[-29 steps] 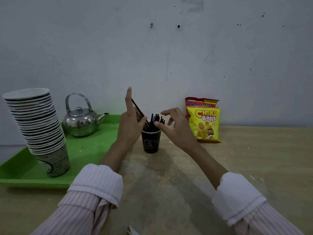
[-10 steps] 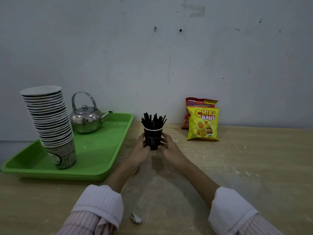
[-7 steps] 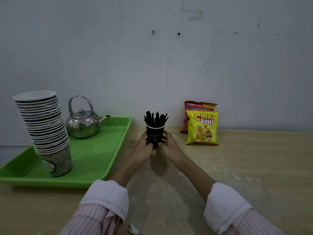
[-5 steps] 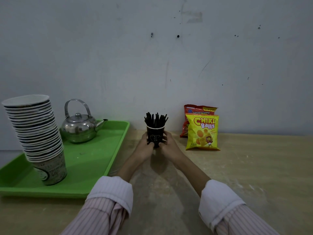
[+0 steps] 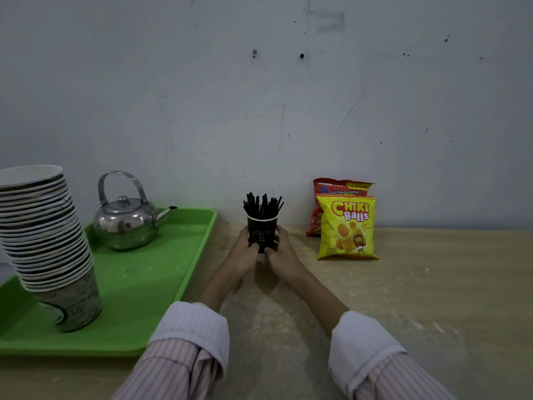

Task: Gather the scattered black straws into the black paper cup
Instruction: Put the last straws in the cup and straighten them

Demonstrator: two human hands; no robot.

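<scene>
A black paper cup [image 5: 262, 232] with a white rim stands upright on the wooden table near the wall. Several black straws [image 5: 263, 204] stick up out of it in a bunch. My left hand [image 5: 243, 252] grips the cup from the left, fingers curled round its lower side. My right hand [image 5: 281, 252] grips it from the right in the same way. No loose straws show on the table.
A green tray [image 5: 150, 284] lies to the left, bearing a steel kettle [image 5: 127, 220] and a leaning stack of paper cups [image 5: 46, 241]. Two snack bags, yellow [image 5: 346, 226] in front of red [image 5: 337, 187], lean by the wall at right.
Earlier my hands were raised above the cup, the left one with a straw. Both have come down and closed round the cup, which has slid a little farther toward the wall.
</scene>
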